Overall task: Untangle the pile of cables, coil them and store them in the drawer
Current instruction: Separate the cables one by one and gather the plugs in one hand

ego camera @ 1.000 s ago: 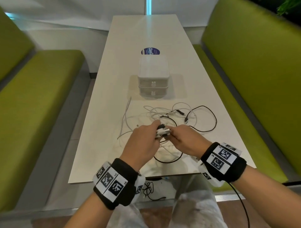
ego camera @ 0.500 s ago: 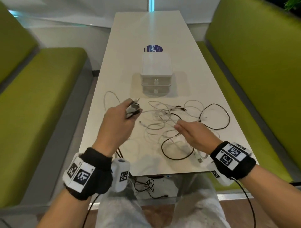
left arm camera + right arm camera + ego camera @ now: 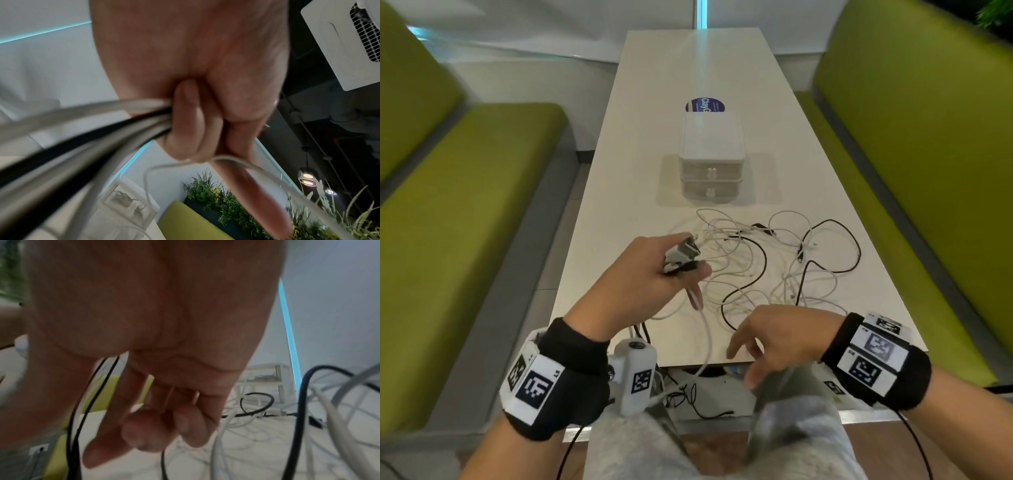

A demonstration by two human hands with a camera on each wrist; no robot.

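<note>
Two olive-green upholstered benches [image 3: 465, 192] flank a long white rectangular table [image 3: 640, 102]. Towards the table's middle stands a small white translucent plastic two-drawer unit [image 3: 711, 161], both drawers pushed in, with a dark blue round sticker [image 3: 703, 105] just behind it. Between the unit and the near edge sprawls a tangled pile of thin white and black cables [image 3: 774, 260]: pale looping strands crossed by black ones, plug ends showing among them, one wide black loop at the right side.

The left hand [image 3: 643, 281] is raised over the table left of the pile, its grip closed around a bundle of white and black cable strands [image 3: 681, 255]; the wrist view shows curled fingers [image 3: 191, 120] clamping several strands, and one white strand hangs from the hand past the table edge. The right hand [image 3: 780, 337] hovers at the near edge, fingers [image 3: 144, 426] loosely bent, its grip open and holding nothing.
</note>
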